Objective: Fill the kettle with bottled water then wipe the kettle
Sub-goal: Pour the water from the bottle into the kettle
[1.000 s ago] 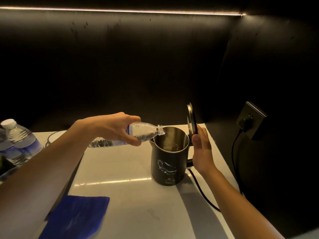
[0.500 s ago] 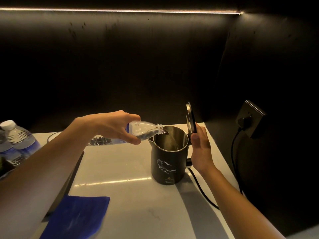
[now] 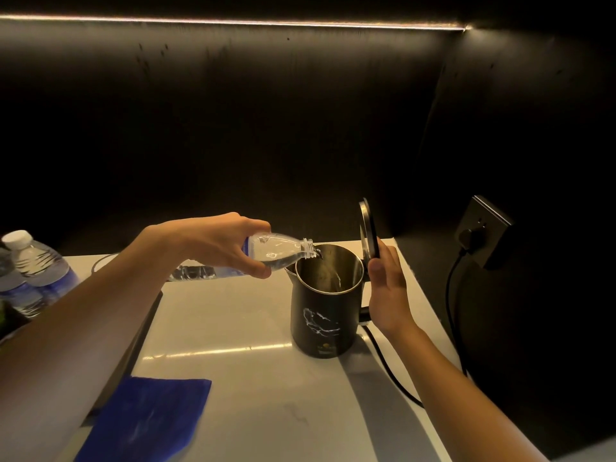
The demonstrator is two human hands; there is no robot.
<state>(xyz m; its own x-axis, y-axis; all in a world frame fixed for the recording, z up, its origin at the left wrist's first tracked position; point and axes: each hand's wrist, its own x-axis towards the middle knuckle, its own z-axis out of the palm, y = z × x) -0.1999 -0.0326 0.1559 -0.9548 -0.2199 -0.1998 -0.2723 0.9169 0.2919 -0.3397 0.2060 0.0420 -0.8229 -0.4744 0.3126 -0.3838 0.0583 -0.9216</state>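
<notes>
A black kettle with a white marbled mark stands on the white counter, its lid hinged up and upright. My left hand grips a clear water bottle lying almost level, its uncapped mouth over the kettle's rim. A thin stream of water runs from the mouth into the steel inside. My right hand is wrapped around the kettle's handle on the right side, thumb near the lid's hinge. A folded blue cloth lies at the counter's near left.
Two capped water bottles stand at the far left edge. A dark tray edge lies under my left forearm. A black cord runs from the kettle's base; a plug sits in the wall socket at right. Dark walls close in behind and right.
The bottle has tipped a little further and its mouth has come over the rim; water now runs into the kettle. My right hand has stayed on the handle.
</notes>
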